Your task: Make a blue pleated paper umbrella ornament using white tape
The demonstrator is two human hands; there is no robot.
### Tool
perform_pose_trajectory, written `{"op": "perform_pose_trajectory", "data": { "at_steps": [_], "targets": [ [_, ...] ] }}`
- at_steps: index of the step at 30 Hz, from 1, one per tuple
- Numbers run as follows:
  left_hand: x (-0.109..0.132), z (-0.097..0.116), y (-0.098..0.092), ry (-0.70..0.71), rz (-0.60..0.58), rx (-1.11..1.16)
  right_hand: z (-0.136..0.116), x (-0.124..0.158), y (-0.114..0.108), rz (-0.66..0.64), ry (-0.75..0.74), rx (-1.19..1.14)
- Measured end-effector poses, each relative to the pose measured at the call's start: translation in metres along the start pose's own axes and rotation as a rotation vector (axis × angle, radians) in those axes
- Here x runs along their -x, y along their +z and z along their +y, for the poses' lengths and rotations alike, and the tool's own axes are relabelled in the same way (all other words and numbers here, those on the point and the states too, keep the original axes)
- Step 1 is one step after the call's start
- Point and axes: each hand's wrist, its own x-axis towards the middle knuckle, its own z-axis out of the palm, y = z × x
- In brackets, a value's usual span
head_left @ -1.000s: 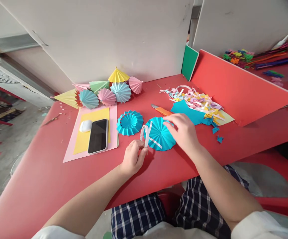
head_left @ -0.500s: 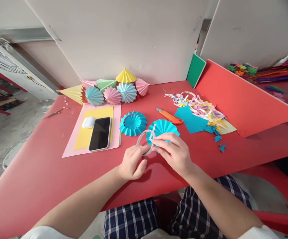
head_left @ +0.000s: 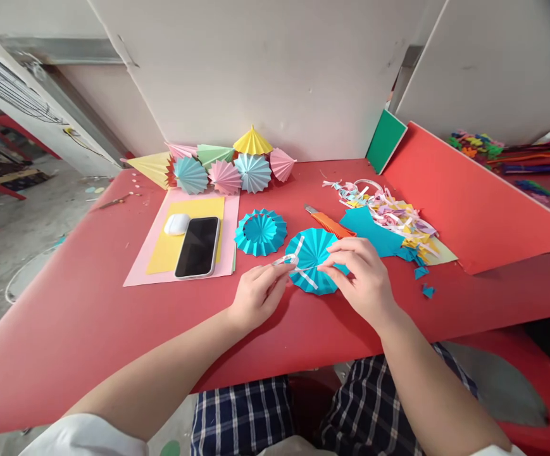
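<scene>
My left hand (head_left: 264, 290) is closed round a roll of white double-sided tape (head_left: 286, 259), seen nearly edge-on. My right hand (head_left: 361, 273) pinches the free end of a thin strip drawn out from the roll. Beneath both hands lies a pleated blue paper disc (head_left: 316, 244), with white tape strips (head_left: 309, 278) across its left part. A second blue pleated piece (head_left: 261, 232), ring-shaped with a smaller round in its middle, sits to the left. Just beyond my right hand is an orange utility knife (head_left: 331, 224), its blade end pointing left.
Small folded paper umbrellas (head_left: 225, 176) stand against the wall. A phone (head_left: 199, 247) and white earbud case (head_left: 176, 223) rest on coloured sheets (head_left: 135, 272). Paper scraps (head_left: 393, 209) and blue paper (head_left: 372, 233) lie right, before a red board (head_left: 474, 202) and green board (head_left: 386, 140).
The tape roll has turned from facing me to nearly edge-on. My right hand has moved right, away from the left, stretching a strip between them. The camera view has shifted slightly.
</scene>
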Motion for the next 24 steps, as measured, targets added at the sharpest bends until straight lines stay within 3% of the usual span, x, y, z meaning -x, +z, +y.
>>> {"op": "perform_pose_trajectory", "data": {
  "at_steps": [5, 8, 10, 14, 17, 24],
  "targets": [
    [0.000, 0.001, 0.000, -0.088, -0.007, 0.058, 0.004, -0.001, -0.012, -0.095, 0.035, 0.031],
    [0.000, 0.001, 0.001, -0.096, -0.008, 0.072, -0.003, -0.002, -0.015, -0.029, 0.107, 0.025],
    [0.001, 0.001, 0.002, -0.096, -0.011, 0.071, -0.012, -0.002, -0.011, -0.009, 0.087, 0.033],
    [0.000, 0.002, 0.003, -0.063, -0.024, 0.026, -0.029, 0.004, 0.010, -0.168, -0.064, 0.029],
    [0.000, 0.003, 0.004, -0.050, -0.019, 0.013, -0.032, 0.010, 0.025, -0.184, -0.047, 0.047],
    [0.007, 0.002, 0.011, -0.250, -0.016, 0.220, -0.025, 0.011, 0.030, -0.174, 0.010, 0.108]
  ]
}}
